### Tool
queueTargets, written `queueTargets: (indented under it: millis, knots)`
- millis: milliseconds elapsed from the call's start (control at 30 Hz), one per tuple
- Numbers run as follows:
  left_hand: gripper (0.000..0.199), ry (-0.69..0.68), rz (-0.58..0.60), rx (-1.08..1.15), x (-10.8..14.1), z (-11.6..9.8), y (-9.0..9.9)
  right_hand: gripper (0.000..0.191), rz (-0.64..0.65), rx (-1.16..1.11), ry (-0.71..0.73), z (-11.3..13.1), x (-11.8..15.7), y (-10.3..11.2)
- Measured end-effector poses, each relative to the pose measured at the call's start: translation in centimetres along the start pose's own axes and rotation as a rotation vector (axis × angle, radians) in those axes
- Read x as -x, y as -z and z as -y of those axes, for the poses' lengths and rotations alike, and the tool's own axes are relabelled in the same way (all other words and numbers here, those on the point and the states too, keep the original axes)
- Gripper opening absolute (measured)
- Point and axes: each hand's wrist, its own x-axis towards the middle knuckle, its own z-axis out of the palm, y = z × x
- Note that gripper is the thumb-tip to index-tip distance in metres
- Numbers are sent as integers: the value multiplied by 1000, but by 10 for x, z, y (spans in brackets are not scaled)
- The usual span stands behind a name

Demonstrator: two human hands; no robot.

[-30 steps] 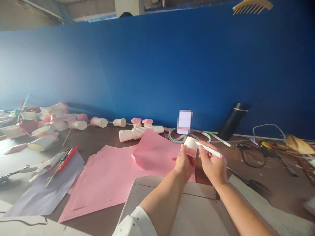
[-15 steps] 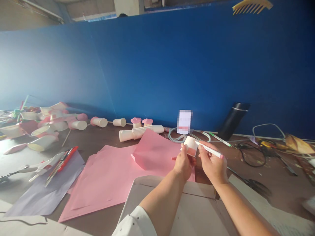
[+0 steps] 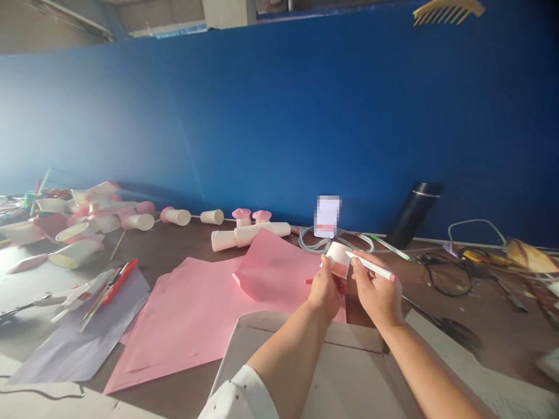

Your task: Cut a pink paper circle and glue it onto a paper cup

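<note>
meanwhile right hand (image 3: 379, 291) holds white marker (image 3: 371, 266) against cup (image 3: 338, 259)

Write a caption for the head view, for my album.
Left hand holding a cup, right hand a pen, pink paper nearby.

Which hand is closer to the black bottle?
The right hand. It holds a white pen, in front of the black bottle and a bit to its left. The left hand, around the small cup, is farther left.
</note>
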Motion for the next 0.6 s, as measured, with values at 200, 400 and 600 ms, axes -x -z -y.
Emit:
queueTargets:
  millis: [200,400,600]
  knots:
    - [50,10,-1,31,0,-1,0,32,4,-2,-3,0,0,0]
    - [47,21,2,57,1,-2,-1,31,0,-4,3,1,0,0]
    - [46,26,12,87,2,-3,-1,31,8,-14,-2,2,0,0]
